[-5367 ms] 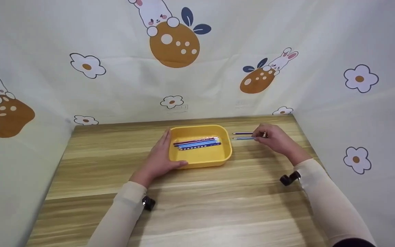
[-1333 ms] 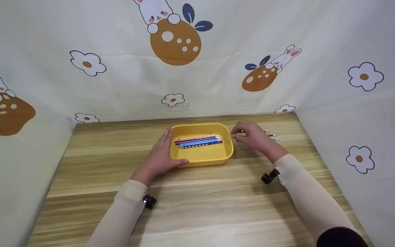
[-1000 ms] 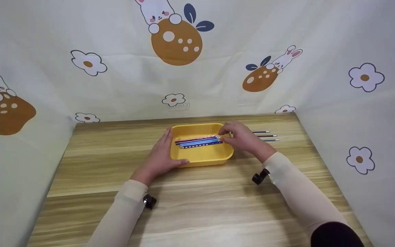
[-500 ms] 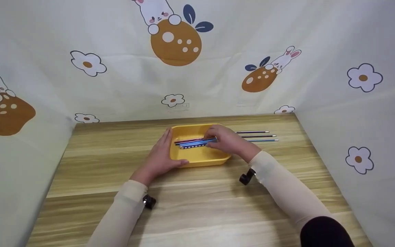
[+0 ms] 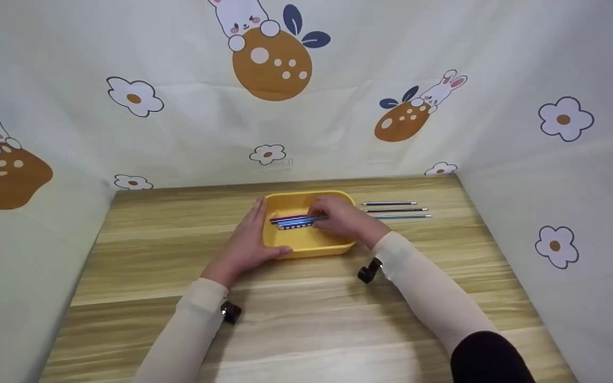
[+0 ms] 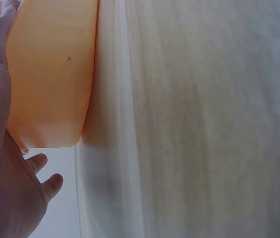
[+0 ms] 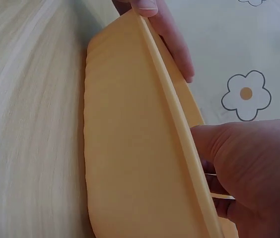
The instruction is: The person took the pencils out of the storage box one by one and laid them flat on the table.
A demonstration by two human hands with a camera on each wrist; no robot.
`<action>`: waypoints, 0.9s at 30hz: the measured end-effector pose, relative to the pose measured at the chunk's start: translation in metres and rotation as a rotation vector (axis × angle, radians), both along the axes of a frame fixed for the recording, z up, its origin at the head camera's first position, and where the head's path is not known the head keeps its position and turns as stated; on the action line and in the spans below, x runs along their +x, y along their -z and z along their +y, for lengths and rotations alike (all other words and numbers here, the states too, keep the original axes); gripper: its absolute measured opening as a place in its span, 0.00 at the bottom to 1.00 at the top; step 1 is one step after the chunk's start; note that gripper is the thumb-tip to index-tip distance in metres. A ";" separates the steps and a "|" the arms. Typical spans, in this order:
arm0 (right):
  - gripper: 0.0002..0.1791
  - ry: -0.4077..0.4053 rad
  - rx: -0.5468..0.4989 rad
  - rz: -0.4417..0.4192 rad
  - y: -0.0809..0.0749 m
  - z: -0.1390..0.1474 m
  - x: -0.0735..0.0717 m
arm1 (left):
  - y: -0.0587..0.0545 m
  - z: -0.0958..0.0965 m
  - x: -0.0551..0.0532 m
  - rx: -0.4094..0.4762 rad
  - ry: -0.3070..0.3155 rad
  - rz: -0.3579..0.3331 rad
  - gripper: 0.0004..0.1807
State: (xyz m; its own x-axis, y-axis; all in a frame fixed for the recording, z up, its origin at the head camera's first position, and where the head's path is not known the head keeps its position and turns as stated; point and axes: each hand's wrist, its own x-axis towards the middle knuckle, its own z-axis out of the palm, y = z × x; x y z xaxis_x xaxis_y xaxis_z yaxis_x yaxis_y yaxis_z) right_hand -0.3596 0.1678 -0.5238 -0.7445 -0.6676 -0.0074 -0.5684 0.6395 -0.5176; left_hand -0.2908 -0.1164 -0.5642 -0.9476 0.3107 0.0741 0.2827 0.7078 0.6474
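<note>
Pencil (image 5: 302, 219) pinched by right hand (image 5: 338, 215) and just brought into yellow tray (image 5: 317, 251) gripped by left hand (image 5: 245, 247), leaving only 3 pencils (image 5: 397, 210) outside.

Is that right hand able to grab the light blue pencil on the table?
Probably yes: nothing seems to lie on the light blue pencil. But the right hand is down in the yellow box, seemingly pinching another blue pencil, so it would need to come out first.
</note>
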 end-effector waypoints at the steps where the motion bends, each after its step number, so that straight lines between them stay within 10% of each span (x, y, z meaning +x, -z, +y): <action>1: 0.11 0.005 0.006 0.005 0.001 -0.001 0.000 | 0.000 0.000 0.000 0.000 0.001 0.002 0.81; 27: 0.05 -0.006 0.003 0.089 0.020 -0.016 -0.002 | 0.000 0.001 0.000 -0.009 -0.011 -0.029 0.80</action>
State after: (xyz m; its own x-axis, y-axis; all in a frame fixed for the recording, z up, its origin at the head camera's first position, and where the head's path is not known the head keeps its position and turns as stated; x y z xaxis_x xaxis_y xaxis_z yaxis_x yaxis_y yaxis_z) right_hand -0.3612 0.1515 -0.5440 -0.7381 -0.6723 0.0568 -0.6161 0.6372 -0.4631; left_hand -0.2911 -0.1155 -0.5644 -0.9529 0.3003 0.0435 0.2554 0.7165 0.6492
